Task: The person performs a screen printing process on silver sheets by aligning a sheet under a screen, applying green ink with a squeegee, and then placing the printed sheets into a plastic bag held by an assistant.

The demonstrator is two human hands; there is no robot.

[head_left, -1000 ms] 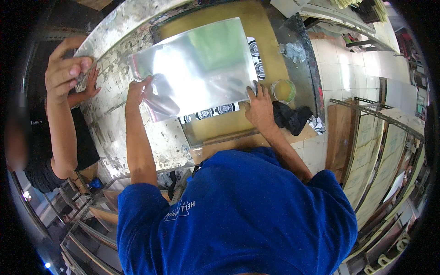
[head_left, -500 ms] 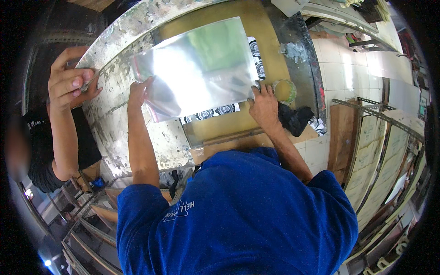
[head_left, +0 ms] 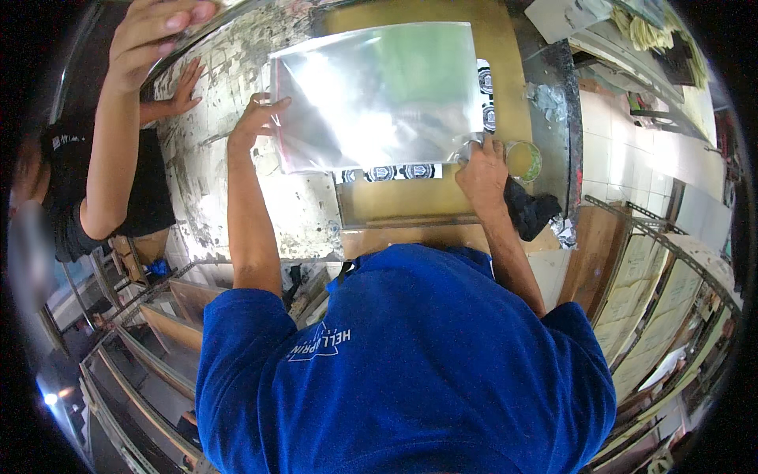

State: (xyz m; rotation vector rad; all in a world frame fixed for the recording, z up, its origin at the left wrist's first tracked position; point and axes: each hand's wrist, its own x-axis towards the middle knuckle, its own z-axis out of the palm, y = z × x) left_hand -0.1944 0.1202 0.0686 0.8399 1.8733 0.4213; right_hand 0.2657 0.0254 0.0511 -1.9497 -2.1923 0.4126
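Note:
A clear, glossy plastic sheet [head_left: 379, 103] is stretched between my hands over a tan board. My left hand [head_left: 257, 120] pinches its left edge between thumb and fingers. At the lower right corner, my right hand [head_left: 483, 174] is closed on the sheet, its fingertips partly hidden. Beneath the plastic, a white printed sheet [head_left: 380, 172] with round black emblems shows along the lower edge and at the right side; the rest is covered or lost in glare.
Right of my right hand are a roll of tape [head_left: 523, 160] and a black cloth [head_left: 537, 209]. At the left, a co-worker's raised hand [head_left: 154, 39] holds a panel edge; their other hand [head_left: 187, 87] lies on the paint-stained table [head_left: 213, 174]. Racks [head_left: 667, 261] stand at right.
The plastic sheet has turned and now lies straighter over the printed sheet. The co-worker's raised hand has moved up and away with the panel edge. The whole view has shifted.

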